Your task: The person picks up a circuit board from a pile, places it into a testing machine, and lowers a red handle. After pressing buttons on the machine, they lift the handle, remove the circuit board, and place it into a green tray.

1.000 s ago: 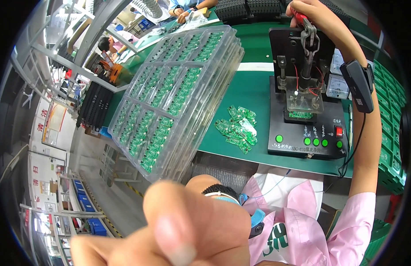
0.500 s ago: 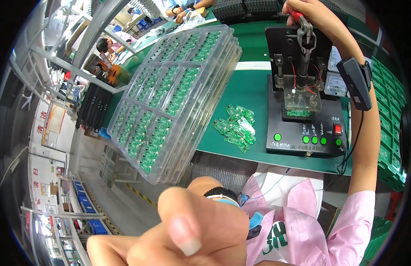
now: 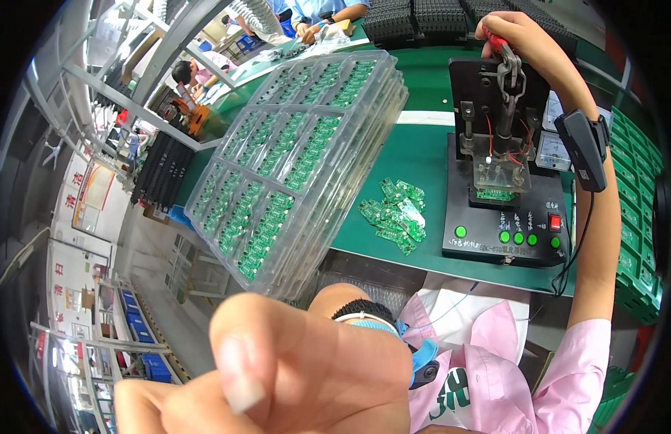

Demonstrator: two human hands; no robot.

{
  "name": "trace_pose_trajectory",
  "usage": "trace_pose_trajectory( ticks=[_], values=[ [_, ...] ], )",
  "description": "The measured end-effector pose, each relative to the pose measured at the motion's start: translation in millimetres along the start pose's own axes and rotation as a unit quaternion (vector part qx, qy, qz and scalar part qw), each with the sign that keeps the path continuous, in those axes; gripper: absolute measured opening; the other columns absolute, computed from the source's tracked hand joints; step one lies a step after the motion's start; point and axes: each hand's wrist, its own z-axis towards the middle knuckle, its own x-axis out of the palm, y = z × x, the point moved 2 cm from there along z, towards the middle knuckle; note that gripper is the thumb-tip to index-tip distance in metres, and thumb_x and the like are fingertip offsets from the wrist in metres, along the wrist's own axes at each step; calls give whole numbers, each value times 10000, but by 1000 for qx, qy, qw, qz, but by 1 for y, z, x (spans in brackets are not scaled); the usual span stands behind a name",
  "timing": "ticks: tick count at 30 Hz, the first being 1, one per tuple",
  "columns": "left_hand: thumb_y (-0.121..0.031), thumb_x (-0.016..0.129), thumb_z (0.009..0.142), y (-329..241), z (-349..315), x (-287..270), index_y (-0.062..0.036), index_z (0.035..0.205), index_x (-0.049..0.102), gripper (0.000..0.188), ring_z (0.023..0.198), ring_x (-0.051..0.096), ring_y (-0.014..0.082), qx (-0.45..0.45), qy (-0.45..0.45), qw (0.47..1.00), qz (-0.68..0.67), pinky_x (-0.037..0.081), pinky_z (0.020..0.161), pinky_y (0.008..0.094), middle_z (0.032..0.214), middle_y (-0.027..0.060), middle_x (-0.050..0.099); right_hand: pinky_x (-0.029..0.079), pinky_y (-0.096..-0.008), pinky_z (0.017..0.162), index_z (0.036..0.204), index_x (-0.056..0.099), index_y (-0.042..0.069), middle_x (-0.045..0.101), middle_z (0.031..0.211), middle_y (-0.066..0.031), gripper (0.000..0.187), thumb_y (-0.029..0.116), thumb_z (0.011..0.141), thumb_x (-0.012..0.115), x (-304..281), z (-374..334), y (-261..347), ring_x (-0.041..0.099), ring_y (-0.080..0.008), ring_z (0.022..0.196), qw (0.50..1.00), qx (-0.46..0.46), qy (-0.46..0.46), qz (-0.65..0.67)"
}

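My right hand (image 3: pixel 520 32) is wrapped round the red handle (image 3: pixel 497 41) of a toggle clamp on a black test fixture (image 3: pixel 487 231). The clamp's clear pressing plate (image 3: pixel 503 173) is lowered over a small green circuit board (image 3: pixel 494 194) in the fixture's nest. My left hand (image 3: pixel 306 369) looms large at the lower edge, close to the camera, its thumb bent against curled fingers. Other fingertips are cut off, so whatever they may hold is hidden. A loose pile of green circuit boards (image 3: pixel 395 217) lies left of the fixture.
Stacked clear plastic trays (image 3: pixel 300 194) full of green boards stand on the green mat (image 3: pixel 429 155), left of the pile. Green crates (image 3: pixel 635 217) line the right side. A black device (image 3: pixel 583 152) with a cable is strapped to my right forearm. Other people work across the table.
The whole view has shifted, with table items slightly lower and further right. My left hand has moved a little leftward in the picture. My right hand stays on the clamp handle.
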Motion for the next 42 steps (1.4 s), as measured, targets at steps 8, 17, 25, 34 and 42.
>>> trace_pose_trajectory(
  ticks=[8, 17, 25, 34, 42],
  values=[
    [5, 653, 741, 0, 2, 3, -141, 990, 450, 354, 893, 503, 156, 27, -5, 1000, 11, 370, 1024, 486, 991, 17, 464, 453, -233, 694, 936, 642, 19, 643, 745, -54, 341, 322, 931, 484, -4, 4, -3, 592, -99, 712, 1000, 9, 6, 4],
    [4, 651, 742, -3, 0, 4, -139, 990, 450, 350, 893, 503, 154, 34, -23, 999, 8, 381, 1018, 477, 993, 19, 466, 448, -243, 697, 919, 643, 26, 644, 738, -53, 341, 326, 930, 482, -2, 1, -7, 588, -98, 706, 999, 16, 3, -32],
    [4, 648, 742, -4, -6, 2, -136, 989, 450, 347, 894, 502, 151, 29, -20, 999, 5, 391, 1013, 469, 995, 20, 468, 415, -237, 658, 895, 652, 23, 654, 722, -50, 345, 326, 929, 491, 4, 0, 2, 577, -89, 687, 1000, -3, -13, -28],
    [3, 645, 742, -2, -6, 4, -134, 989, 450, 343, 895, 502, 149, 24, -25, 999, 8, 402, 1008, 460, 997, 23, 470, 439, -234, 579, 809, 665, -47, 676, 702, -83, 306, 181, 921, 494, 4, -16, 30, 579, -118, 587, 998, 43, -22, 38],
    [2, 643, 742, -5, -7, 8, -131, 988, 450, 340, 895, 502, 146, 21, -20, 999, 21, 412, 1002, 452, 999, 24, 471, 435, -234, 569, 799, 663, -46, 677, 697, -92, 308, 189, 913, 499, 7, -16, 34, 574, -118, 581, 996, 57, -45, 58]
  ],
)
